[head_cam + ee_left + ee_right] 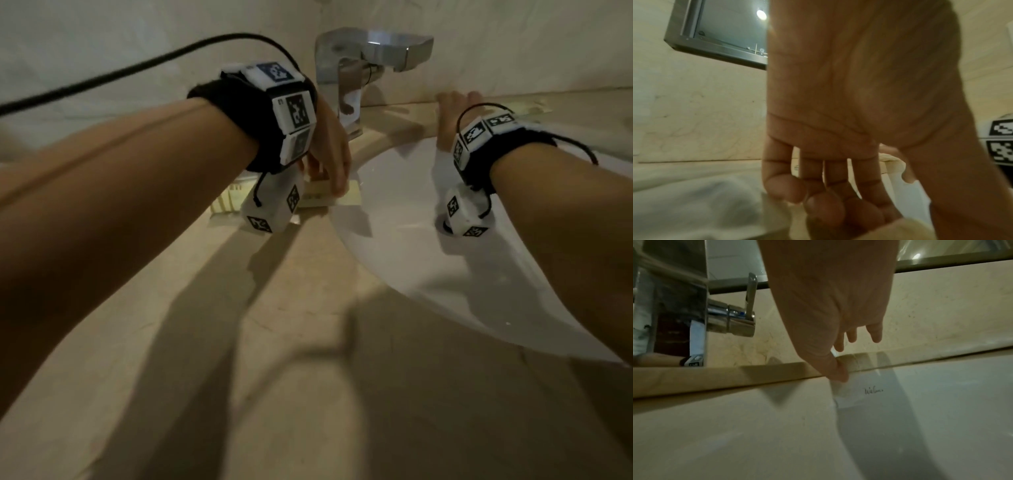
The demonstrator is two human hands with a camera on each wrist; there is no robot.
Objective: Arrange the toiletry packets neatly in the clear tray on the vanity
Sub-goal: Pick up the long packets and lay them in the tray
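Vanity (239, 342), hands over cream packets (346, 197)

- Faucet (359, 68): polished chrome metal, mirror-bright, reflecting its surroundings.
- Sink basin (411, 257): smooth, glossy white ceramic.
- Tabletop (274, 342): beige veined stone, smooth with a soft sheen.
- Toiletry packets (318, 197): pale yellow, matt, paper-like.
- Wrist bands (239, 106): black matt cloth, carrying white plastic marker blocks.
- Mirror frame (715, 48): brushed grey metal.

dim, warm light | long arm shadows | soft blur | wide-angle edge distortion
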